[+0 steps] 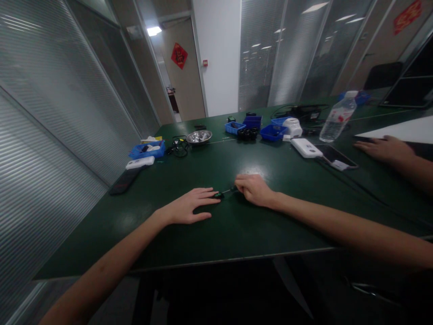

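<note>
My left hand (pixel 189 206) lies palm down on the green table (pixel 203 239), fingers spread, with fingertips at a small dark green part (pixel 218 195). My right hand (pixel 254 188) is closed around the dark handle of a thin screwdriver-like tool (pixel 227 191). Its metal shaft points left and reaches the small part between the hands. Most of the handle is hidden by my right fingers. Whether the shaft's tip touches the part is too small to tell.
Beyond the hands stand a metal bowl (pixel 199 137), blue trays (pixel 273 132), a white device (pixel 306 148) and a water bottle (pixel 338 116). A blue bin (pixel 147 150) is at left. Another person's hand (pixel 385 149) rests at right.
</note>
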`<state>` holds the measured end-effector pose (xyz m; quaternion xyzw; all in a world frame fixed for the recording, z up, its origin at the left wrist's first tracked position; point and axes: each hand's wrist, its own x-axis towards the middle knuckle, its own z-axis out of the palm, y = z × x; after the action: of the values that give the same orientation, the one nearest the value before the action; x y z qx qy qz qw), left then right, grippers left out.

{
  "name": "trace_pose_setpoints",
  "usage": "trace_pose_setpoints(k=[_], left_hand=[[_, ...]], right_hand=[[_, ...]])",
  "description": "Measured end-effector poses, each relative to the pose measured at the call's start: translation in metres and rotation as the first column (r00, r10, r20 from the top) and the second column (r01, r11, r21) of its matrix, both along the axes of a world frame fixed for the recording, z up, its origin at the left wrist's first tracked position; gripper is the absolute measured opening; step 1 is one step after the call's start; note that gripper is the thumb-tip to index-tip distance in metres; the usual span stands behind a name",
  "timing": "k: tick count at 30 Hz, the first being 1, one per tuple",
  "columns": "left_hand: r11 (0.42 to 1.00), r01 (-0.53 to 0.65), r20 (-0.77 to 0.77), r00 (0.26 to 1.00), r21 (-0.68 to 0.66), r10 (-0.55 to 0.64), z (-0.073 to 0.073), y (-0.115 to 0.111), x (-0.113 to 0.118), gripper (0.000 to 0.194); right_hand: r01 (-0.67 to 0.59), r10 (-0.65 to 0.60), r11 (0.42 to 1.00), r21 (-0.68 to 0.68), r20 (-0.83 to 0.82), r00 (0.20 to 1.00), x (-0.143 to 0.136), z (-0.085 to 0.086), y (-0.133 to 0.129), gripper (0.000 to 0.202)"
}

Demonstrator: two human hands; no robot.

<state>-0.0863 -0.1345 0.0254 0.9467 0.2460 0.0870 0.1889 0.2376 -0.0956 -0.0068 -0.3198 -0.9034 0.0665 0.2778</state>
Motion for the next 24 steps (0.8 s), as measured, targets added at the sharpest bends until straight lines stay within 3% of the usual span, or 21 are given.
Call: trace_pose_setpoints(k=[24], left_hand=[[1.000, 0.010, -0.013, 1.000, 0.025, -0.010, 0.0001, 0.0002, 0.0001, 0.058]], right_hand=[[-0.117, 0.116, 0.993, 0.020, 0.038, 0.993, -0.0019, 0.0050, -0.0019, 0.022]])
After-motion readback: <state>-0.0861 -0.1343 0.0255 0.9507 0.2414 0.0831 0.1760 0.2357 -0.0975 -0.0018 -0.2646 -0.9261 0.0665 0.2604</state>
